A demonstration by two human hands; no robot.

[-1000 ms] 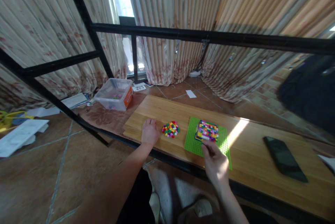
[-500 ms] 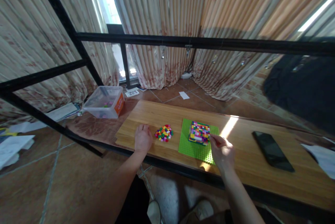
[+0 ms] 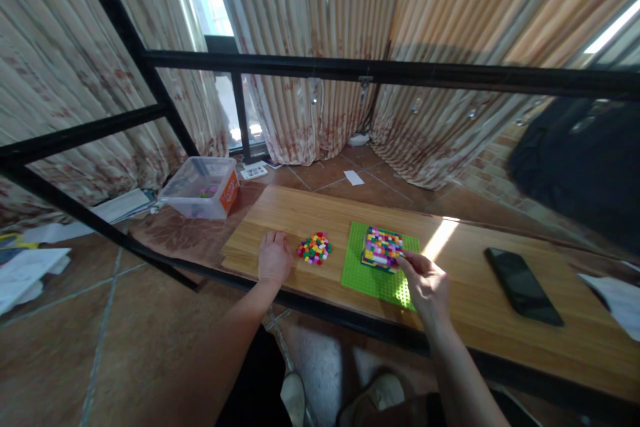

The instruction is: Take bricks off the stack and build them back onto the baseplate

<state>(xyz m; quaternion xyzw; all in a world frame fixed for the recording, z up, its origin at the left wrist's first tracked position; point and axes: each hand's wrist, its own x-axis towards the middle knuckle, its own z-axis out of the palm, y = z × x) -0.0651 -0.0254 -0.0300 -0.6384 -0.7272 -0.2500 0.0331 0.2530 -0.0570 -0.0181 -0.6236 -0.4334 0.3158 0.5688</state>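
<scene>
A many-coloured block of small bricks (image 3: 383,247) stands on a green baseplate (image 3: 370,277) on the wooden table (image 3: 465,280). My right hand (image 3: 425,282) rests on the plate's right side, fingertips pinched against the block's near right corner. Whether a brick is between them I cannot make out. My left hand (image 3: 274,257) lies on the table with fingers curled loosely, just left of a small heap of loose coloured bricks (image 3: 314,248), holding nothing.
A black phone (image 3: 523,286) lies on the table's right part. A clear plastic box (image 3: 200,187) with an orange end sits at the left beyond the table. Black metal frame bars (image 3: 380,70) cross ahead. Papers lie on the tiled floor at left.
My right hand moved from the plate's near edge to the block's right side, and its fingertips now touch the block. The left hand stayed put. The view swung slightly.
</scene>
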